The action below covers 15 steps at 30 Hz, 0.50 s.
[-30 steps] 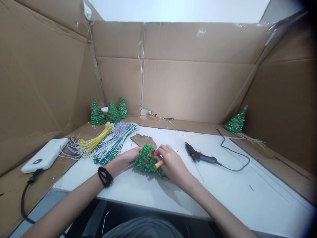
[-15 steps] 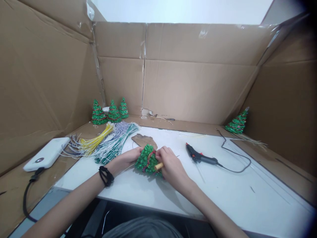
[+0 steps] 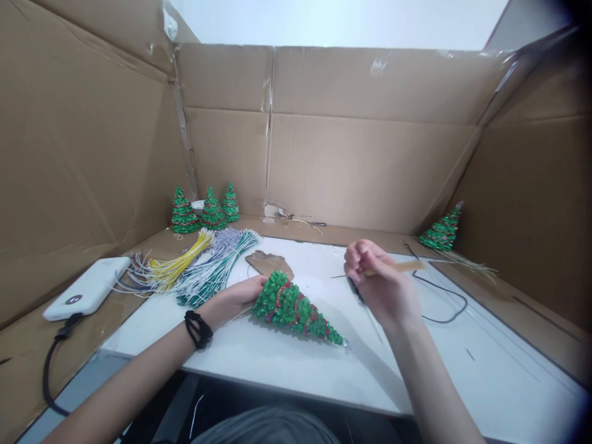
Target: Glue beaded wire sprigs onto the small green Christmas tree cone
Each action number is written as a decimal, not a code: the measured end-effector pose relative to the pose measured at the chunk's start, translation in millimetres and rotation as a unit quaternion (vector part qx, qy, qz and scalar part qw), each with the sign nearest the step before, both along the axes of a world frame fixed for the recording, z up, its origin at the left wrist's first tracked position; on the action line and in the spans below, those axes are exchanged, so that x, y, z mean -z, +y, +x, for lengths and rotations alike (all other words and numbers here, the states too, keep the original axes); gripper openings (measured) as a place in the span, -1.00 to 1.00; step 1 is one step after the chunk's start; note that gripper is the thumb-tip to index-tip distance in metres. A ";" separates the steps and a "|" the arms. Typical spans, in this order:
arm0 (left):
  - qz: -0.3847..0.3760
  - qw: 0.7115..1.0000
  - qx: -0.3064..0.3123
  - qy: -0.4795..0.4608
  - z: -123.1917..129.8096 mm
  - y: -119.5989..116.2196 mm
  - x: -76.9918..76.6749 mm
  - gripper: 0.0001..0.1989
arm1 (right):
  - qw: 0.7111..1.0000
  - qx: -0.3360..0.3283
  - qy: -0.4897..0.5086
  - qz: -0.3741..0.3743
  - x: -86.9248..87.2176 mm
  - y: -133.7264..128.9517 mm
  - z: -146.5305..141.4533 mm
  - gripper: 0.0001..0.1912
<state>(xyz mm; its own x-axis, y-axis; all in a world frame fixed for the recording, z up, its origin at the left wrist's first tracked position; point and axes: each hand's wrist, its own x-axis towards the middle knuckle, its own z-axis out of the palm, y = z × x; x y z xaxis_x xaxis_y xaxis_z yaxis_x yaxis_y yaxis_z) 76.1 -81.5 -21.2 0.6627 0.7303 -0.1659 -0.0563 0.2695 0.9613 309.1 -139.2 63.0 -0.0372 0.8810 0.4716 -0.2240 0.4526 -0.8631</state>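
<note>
My left hand [image 3: 245,291] is closed on the wide base of a small green tinsel Christmas tree [image 3: 296,308]. The tree lies tilted over the white table, its tip pointing right and toward me, with red garland wound around it. Raised to the right of the tree, my right hand [image 3: 382,277] grips an awl by its wooden handle [image 3: 409,266], slightly blurred. The awl's thin metal point sticks out leftward, apart from the tree. Behind that hand a black glue gun [image 3: 355,290] is mostly hidden.
Bundles of yellow [image 3: 180,262] and green-and-white wires [image 3: 217,271] lie at left, near a white power bank [image 3: 87,288]. A brown scrap [image 3: 269,264] sits behind the tree. Finished-looking trees [image 3: 213,209] stand at back left, another tree [image 3: 441,229] at right. Cardboard walls [image 3: 370,154] enclose the table.
My right hand with the awl has moved away from the tree, up and to the right, now covering much of the glue gun. My left hand and the tree have stayed nearly still.
</note>
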 end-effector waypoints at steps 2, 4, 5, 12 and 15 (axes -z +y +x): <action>-0.003 1.000 -0.005 0.007 -0.4 1.2 1.1 -0.81 | 1.000 -0.003 0.030 -0.004 -6.0 0.3 5.2 -0.76; -0.010 1.000 -0.013 0.011 -0.2 2.5 2.1 -0.81 | 0.999 -0.012 0.042 -0.015 -6.3 0.9 5.1 -0.71; -0.012 1.000 -0.015 0.014 0.0 2.9 2.3 -0.81 | 0.999 -0.019 0.043 -0.022 -4.6 1.4 3.3 -0.71; -0.028 0.999 -0.025 0.034 3.1 -3.0 -7.8 -0.77 | 0.995 -0.072 0.025 -0.064 21.3 7.0 -16.2 -0.74; -0.011 0.998 -0.030 0.061 3.5 -5.3 -12.7 -0.72 | 0.994 -0.075 0.031 -0.074 29.3 9.7 -19.9 -0.67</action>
